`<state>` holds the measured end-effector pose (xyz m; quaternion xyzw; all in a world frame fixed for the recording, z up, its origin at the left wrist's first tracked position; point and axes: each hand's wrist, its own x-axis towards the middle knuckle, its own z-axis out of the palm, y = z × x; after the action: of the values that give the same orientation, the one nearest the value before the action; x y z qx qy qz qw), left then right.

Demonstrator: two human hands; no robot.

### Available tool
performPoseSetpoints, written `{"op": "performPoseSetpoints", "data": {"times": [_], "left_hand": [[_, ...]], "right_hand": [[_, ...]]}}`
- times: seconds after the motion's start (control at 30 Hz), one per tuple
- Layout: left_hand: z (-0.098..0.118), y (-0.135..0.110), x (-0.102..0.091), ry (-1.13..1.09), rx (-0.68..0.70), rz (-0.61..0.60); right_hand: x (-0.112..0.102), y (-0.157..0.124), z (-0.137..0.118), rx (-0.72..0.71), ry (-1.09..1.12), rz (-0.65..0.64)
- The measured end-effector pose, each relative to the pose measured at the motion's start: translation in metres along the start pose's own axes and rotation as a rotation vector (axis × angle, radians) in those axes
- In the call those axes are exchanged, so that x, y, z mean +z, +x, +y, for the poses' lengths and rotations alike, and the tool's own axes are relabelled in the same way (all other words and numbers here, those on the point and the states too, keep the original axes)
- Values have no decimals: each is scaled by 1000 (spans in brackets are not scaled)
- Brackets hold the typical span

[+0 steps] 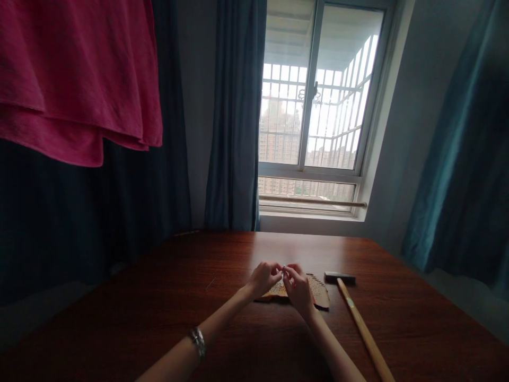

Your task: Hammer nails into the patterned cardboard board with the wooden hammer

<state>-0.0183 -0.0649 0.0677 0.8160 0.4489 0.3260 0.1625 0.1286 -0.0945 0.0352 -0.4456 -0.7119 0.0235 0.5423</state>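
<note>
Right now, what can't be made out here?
Head view:
Small pale item between left hand and right hand: too small, partly covered by them; which grips it, unclear.
Tan sheet: middle hidden behind the hands.
Hammer handle: end cut off by bottom edge.
Thin sliver on the table: too small to identify.

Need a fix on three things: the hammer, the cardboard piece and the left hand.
Hammer [365, 327]: head view, middle of the wooden handle.
Cardboard piece [319, 293]: head view, its bare right part.
Left hand [263, 278]: head view, back of the hand.
</note>
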Motion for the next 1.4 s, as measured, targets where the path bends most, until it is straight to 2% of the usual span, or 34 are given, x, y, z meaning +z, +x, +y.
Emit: {"op": "performPoseSetpoints", "data": {"times": [0.2, 0.43, 0.67, 0.8, 0.9, 1.03, 1.13, 1.3, 1.4], "left_hand": [[2, 2, 6, -65, -20, 23], [-4, 8, 7, -16, 31, 5], [-1, 11, -5, 8, 92, -36], [-13, 23, -17, 41, 61, 41], [-33, 35, -19, -54, -12, 114], [-57, 41, -7, -329, -55, 71], [-66, 37, 7, -443, -67, -4], [-64, 29, 26, -411, -53, -122], [-58, 30, 31, -345, -16, -129]], "right_hand": [[3, 0, 0, 59, 115, 54], [3, 2, -3, 125, 167, 85], [1, 6, -2, 205, 206, 51], [-2, 8, 12, 259, 122, 124], [-5, 9, 28, 291, 72, 153], [-4, 7, 48, 303, 35, 122], [0, 5, 57, 296, 30, 58], [7, 1, 64, 269, 28, -16], [11, 0, 66, 248, 21, -31]]}}
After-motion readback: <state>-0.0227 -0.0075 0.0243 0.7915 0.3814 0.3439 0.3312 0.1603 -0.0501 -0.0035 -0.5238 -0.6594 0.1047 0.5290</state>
